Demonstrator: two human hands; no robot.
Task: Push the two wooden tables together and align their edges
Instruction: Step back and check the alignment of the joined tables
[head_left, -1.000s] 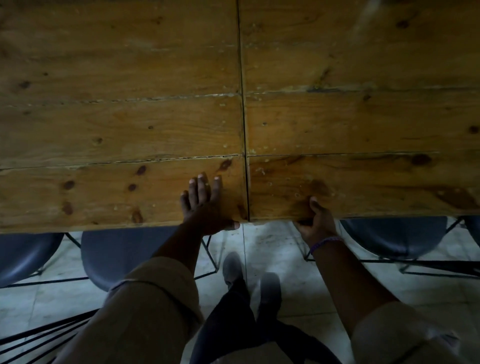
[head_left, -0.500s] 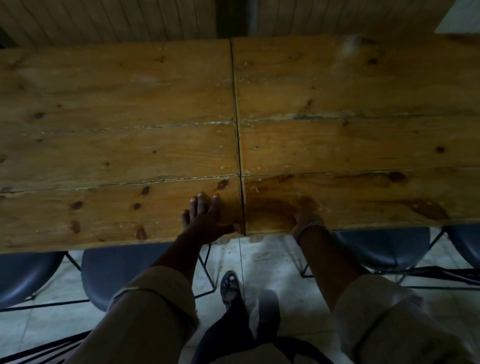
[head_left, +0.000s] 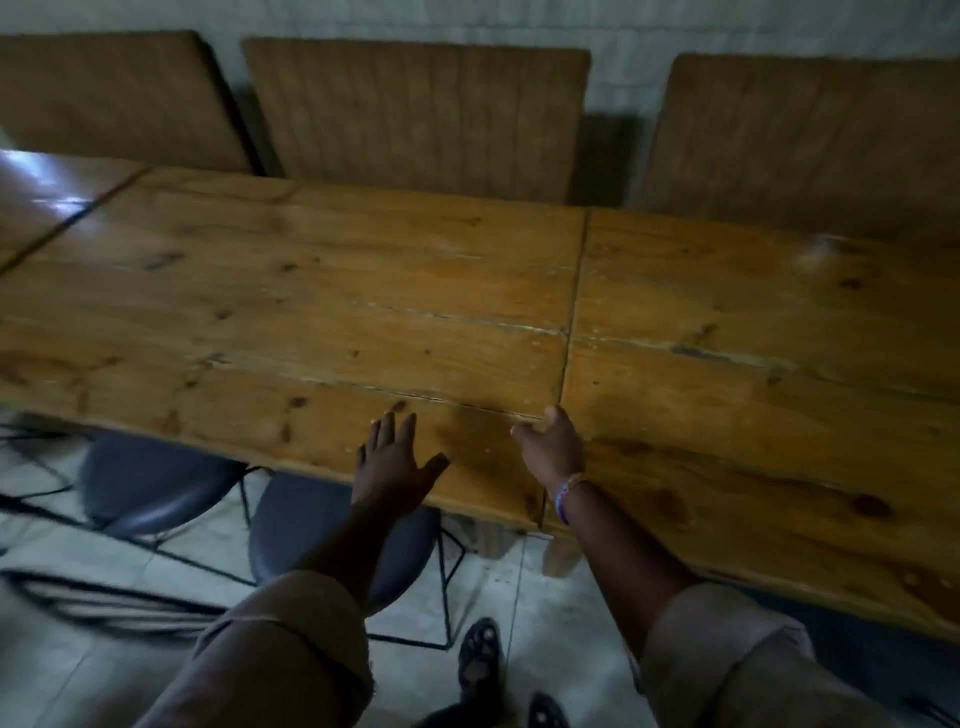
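Two plank-topped wooden tables stand side by side, the left table (head_left: 311, 322) and the right table (head_left: 753, 374), meeting along a thin dark seam that runs from the far edge to the near edge. My left hand (head_left: 392, 460) lies flat and open on the left table's near edge, fingers spread. My right hand (head_left: 550, 449), with a beaded band at the wrist, hovers or rests over the seam with its fingers loosely curled and nothing in it. At the near edge the left table's corner sits very slightly farther from me than the right one's.
Dark round-seated chairs (head_left: 150, 483) with wire legs are tucked under the near side. Wooden bench backs (head_left: 415, 114) line the wall behind. A third tabletop (head_left: 47, 192) adjoins at far left. My feet (head_left: 480, 660) stand on pale floor tiles.
The view has lifted and turned left, showing the whole tables and the wall. My right hand left the right table's near edge and came up over the seam. My left hand stays flat.
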